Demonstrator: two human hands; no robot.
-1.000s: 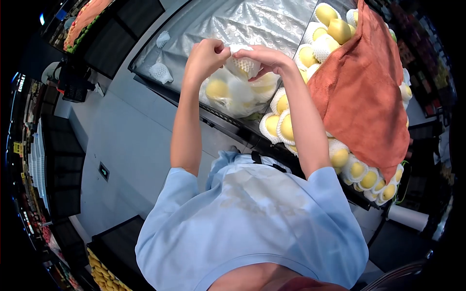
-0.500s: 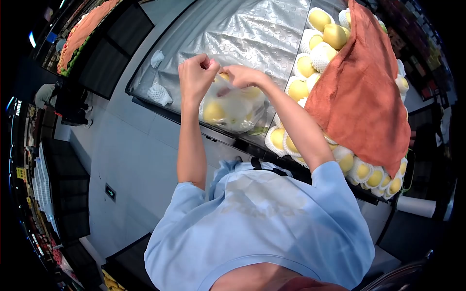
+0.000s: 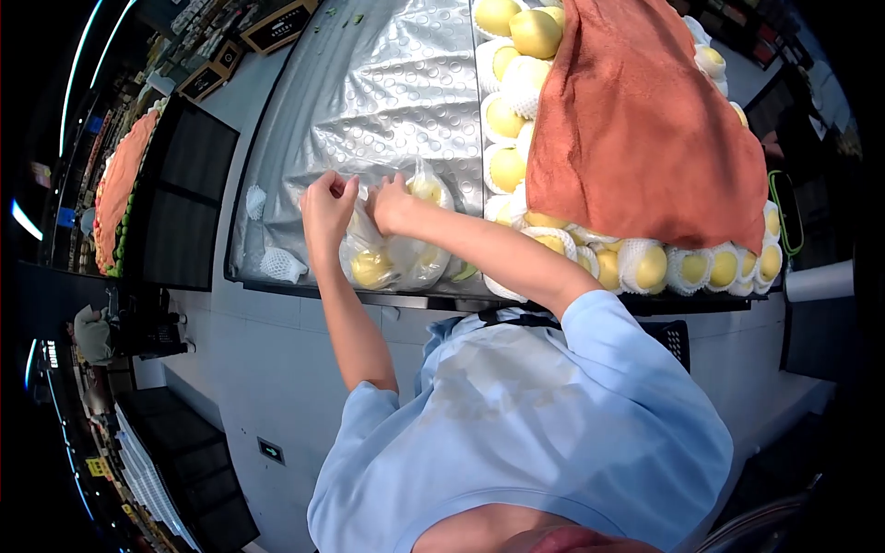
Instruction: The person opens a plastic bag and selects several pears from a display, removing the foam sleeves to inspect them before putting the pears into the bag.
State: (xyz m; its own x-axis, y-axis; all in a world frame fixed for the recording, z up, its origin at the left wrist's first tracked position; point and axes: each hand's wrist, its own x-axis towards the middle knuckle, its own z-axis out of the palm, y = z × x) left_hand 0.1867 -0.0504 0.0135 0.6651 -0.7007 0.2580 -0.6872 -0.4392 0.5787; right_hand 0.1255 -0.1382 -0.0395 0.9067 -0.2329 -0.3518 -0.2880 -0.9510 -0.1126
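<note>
A clear plastic bag (image 3: 406, 256) with several yellow fruits (image 3: 371, 269) in it rests at the near edge of the display stand. My left hand (image 3: 327, 207) is closed at the bag's left side, its fingers curled in a pinch by the film. Just to its right, my right hand (image 3: 389, 205) has bent fingers on the upper part of the bag. The backs of my hands partly hide the gathered plastic. Left of the bag lie two loose white foam nets (image 3: 281, 265).
Silver padded sheeting (image 3: 387, 92) covers the stand's left part. To the right, yellow fruits in foam nets (image 3: 642, 265) are piled under an orange cloth (image 3: 636, 138). Another person (image 3: 97, 334) is at far left, near dark shelving. A white roll (image 3: 819, 281) is at right.
The view has turned, so the stand sits differently in frame. My right hand has come down over the bag, and both hands are now lower, beside its upper part.
</note>
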